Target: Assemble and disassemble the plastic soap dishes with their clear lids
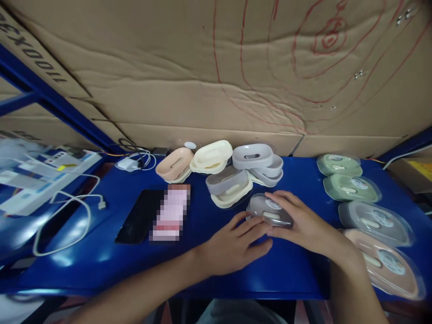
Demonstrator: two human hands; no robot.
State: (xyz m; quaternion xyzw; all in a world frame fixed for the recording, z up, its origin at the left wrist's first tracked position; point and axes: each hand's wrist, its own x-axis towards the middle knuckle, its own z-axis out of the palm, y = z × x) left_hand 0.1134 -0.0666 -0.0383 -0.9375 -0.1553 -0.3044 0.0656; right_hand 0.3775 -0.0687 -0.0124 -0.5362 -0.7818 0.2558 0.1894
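A grey soap box with a clear lid and a round sticker sits on the blue table in front of me. My right hand grips it from the right, fingers over the far side and thumb at the near side. Spread fingers of my left hand rest against its left and near edges; that thumb is apart from it. Just behind lies a grey soap tray, leaning on a cream tray. Further back are stacked lilac-grey trays, cream trays and a peach tray.
Several lidded soap boxes line the right side: green, grey and peach. A phone with a blurred screen area lies left. Further left are a power strip and white cable. Cardboard walls the back.
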